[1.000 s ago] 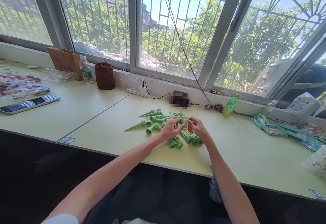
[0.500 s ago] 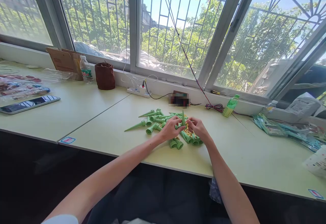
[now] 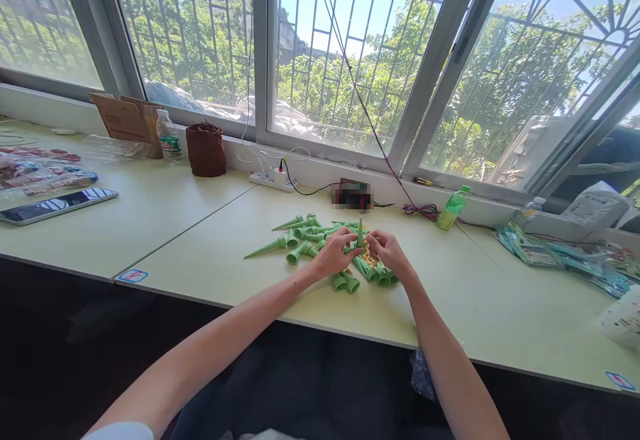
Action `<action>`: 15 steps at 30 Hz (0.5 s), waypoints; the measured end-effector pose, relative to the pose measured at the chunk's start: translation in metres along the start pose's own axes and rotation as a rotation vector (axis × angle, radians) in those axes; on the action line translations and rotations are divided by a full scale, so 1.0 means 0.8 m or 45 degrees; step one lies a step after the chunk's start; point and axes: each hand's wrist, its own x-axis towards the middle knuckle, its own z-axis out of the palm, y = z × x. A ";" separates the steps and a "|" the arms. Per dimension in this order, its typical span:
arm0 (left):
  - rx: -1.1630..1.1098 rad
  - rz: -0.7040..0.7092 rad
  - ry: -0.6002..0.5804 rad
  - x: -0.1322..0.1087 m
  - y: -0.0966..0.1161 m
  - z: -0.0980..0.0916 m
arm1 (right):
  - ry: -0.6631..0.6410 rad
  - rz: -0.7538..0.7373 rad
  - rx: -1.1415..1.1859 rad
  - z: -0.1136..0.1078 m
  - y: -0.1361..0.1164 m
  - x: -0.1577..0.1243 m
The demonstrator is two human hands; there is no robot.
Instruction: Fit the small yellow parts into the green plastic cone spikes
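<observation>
Upright, with its tip pointing up, a green plastic watering spike is gripped between the thumb and fingers of my left hand. Just right of it, my right hand has its fingers pinched together close to the spike; what they hold, if anything, is too small to make out. Several more green spikes with round, hollow ends lie in a loose pile around and under both hands. Small yellow pieces show among them, partly hidden by my hands.
A power strip, a blurred dark device and a green drink bottle stand along the window side. Leftward are a brown pouch, a water bottle and a tablet. Plastic packets lie at the right.
Almost nothing differs. The spike stays upright in my left hand, and my right hand's fingers have shifted very slightly beside it.
</observation>
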 end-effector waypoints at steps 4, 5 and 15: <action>-0.004 0.008 0.004 0.000 -0.002 0.001 | -0.004 0.000 -0.016 -0.001 0.002 0.000; -0.003 0.005 0.004 0.000 -0.002 0.001 | -0.005 0.005 -0.018 -0.001 0.002 0.000; 0.002 0.007 0.010 0.000 -0.002 0.000 | -0.011 0.012 -0.008 -0.001 0.000 -0.001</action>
